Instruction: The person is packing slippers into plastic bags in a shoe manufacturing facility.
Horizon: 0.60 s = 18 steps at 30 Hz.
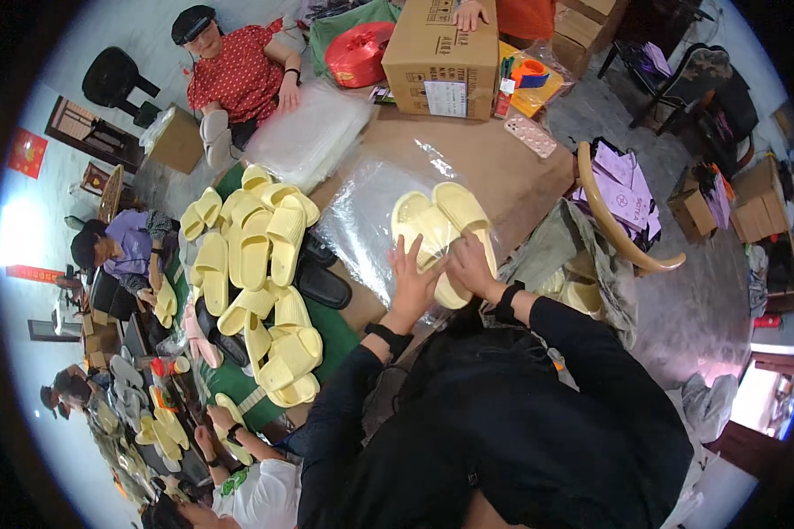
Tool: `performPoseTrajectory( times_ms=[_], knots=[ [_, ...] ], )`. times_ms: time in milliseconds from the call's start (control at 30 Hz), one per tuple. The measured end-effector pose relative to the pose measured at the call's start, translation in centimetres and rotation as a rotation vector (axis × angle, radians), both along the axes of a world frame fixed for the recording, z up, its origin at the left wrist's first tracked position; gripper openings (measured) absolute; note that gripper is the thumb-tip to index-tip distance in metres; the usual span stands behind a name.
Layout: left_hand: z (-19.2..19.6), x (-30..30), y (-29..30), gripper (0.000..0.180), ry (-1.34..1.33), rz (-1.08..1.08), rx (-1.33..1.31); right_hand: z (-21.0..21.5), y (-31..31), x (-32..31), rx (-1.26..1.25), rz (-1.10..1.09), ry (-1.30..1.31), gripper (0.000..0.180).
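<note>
two yellow slippers [459, 210] on clear plastic [360, 225] are reached over by the left hand [412, 284] and right hand [473, 268], fingers bent; whether anything is gripped cannot be told.

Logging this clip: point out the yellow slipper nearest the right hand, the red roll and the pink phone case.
Yellow slipper [461, 208]: head view, on its upper half.
Red roll [358, 55]: head view, on its face.
Pink phone case [531, 137]: head view, near its middle.
</note>
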State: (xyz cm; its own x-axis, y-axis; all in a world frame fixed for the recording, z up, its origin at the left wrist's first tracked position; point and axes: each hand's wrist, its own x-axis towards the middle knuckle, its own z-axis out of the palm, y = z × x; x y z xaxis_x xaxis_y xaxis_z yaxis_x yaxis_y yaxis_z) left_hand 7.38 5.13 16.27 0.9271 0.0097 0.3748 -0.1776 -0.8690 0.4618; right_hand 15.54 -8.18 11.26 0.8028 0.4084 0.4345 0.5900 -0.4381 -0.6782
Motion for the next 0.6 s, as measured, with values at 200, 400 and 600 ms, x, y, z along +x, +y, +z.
performPoseTrajectory(
  times_ms=[200, 400, 600],
  knots=[
    [-1.3, -2.9, 1.4, 0.037, -0.182, -0.003, -0.058, 0.1, 3.0, 0.1, 0.086, 0.035, 0.086, 0.03],
    [-2.6, -4.3, 3.1, 0.056, 0.152, 0.236, -0.86, 1.1, 5.7, 0.0, 0.116, 0.015, 0.303, 0.027],
    [-2.3, -5.3, 0.4, 0.056, 0.397, 0.098, -1.123, -2.4, 8.8, 6.3, -0.054, -0.064, 0.071, 0.041]
  ],
)
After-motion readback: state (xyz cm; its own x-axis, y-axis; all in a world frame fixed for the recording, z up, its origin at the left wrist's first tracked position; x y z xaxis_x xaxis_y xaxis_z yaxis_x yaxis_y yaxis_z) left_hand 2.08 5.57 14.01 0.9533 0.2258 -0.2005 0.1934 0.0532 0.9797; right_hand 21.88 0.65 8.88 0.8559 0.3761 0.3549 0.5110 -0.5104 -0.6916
